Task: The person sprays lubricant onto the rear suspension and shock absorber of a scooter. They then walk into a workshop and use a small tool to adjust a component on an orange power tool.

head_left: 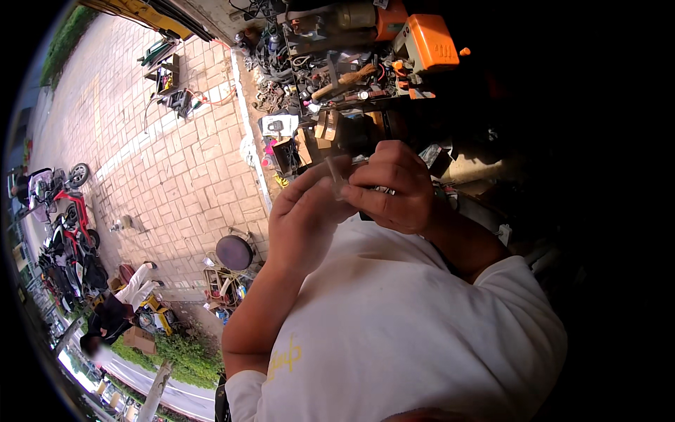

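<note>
Sunlit pinkish brick paving spreads up and left of the round dark-purple stool. Up and right of that stool, the left hand and right hand pinch a small, pale, thin strip between fingertips, probably because it is too slight for a fuller grip. Farther that way from the stool, a bright orange boxy case adjoins crowded tools, perhaps saving room.
</note>
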The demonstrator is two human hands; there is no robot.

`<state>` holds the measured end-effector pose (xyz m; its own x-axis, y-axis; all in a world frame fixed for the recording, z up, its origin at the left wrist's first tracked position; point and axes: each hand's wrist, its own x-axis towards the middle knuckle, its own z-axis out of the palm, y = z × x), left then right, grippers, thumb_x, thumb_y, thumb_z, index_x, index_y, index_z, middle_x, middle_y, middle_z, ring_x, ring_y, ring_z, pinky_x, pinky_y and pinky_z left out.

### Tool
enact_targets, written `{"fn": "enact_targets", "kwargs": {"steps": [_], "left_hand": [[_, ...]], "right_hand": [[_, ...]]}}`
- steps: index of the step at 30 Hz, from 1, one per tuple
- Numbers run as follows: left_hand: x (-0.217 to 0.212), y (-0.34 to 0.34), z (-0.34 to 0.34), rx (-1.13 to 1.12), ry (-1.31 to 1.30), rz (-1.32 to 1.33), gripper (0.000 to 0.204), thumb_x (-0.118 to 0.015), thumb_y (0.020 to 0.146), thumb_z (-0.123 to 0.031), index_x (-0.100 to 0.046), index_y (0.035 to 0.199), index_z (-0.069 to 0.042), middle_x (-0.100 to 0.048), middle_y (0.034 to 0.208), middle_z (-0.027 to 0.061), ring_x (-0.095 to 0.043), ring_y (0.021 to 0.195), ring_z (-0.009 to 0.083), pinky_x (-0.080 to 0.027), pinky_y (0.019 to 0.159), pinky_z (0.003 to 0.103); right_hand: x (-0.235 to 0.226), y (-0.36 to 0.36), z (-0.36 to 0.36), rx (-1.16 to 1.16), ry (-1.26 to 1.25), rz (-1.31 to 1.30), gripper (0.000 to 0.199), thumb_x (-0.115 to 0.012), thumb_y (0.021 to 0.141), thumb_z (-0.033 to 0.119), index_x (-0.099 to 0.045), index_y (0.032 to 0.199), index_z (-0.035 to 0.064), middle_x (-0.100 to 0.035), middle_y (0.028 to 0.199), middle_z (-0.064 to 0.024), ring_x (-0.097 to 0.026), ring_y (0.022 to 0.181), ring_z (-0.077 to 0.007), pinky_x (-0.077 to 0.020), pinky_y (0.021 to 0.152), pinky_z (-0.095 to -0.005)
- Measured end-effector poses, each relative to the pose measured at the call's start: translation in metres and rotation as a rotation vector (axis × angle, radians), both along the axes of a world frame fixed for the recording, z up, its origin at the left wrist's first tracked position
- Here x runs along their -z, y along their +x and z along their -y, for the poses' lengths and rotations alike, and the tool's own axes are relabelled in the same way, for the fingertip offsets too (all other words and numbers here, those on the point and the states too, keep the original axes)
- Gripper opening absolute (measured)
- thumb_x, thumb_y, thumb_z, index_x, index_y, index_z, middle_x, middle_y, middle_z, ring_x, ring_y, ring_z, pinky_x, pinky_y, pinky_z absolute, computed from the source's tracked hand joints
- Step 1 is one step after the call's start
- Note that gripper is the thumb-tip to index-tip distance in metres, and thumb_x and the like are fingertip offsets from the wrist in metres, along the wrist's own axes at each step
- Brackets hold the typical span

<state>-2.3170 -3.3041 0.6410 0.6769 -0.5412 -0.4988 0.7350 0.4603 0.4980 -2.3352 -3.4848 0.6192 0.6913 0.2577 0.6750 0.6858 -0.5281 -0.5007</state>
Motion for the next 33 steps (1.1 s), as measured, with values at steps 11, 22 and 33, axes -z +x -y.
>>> {"fn": "enact_targets", "kwargs": {"steps": [11,22,33], "left_hand": [[0.001,-0.001,-0.001,0.056,-0.011,0.018,0.037,-0.047,0.098,-0.019,-0.051,0.122,0.009,-0.06,0.11,0.0131,-0.06,0.098,0.019,-0.051,0.085,0.032],[0.005,-0.006,0.0,-0.007,0.028,0.056,0.029,-0.046,0.098,-0.011,-0.051,0.12,0.008,-0.058,0.115,0.0176,-0.062,0.101,0.0235,-0.052,0.089,0.039],[0.005,-0.006,-0.002,0.008,0.06,0.1,0.029,-0.047,0.098,-0.012,-0.051,0.12,0.008,-0.059,0.116,0.0199,-0.063,0.103,0.0263,-0.052,0.091,0.039]], "right_hand": [[-0.01,-0.003,0.008,-0.04,-0.134,-0.052,0.026,-0.074,0.066,0.005,-0.069,0.091,0.0079,-0.063,0.092,-0.0017,-0.056,0.08,-0.0188,-0.0458,0.069,-0.0364],[-0.011,-0.006,-0.007,0.077,0.1,-0.245,0.025,-0.076,0.065,0.0,-0.064,0.085,0.0059,-0.057,0.086,-0.0046,-0.057,0.071,-0.019,-0.046,0.059,-0.0309],[-0.009,-0.016,-0.024,0.212,0.309,-0.53,0.022,-0.076,0.071,0.001,-0.061,0.087,0.002,-0.055,0.088,-0.0075,-0.059,0.073,-0.0172,-0.0483,0.061,-0.0271]]}}
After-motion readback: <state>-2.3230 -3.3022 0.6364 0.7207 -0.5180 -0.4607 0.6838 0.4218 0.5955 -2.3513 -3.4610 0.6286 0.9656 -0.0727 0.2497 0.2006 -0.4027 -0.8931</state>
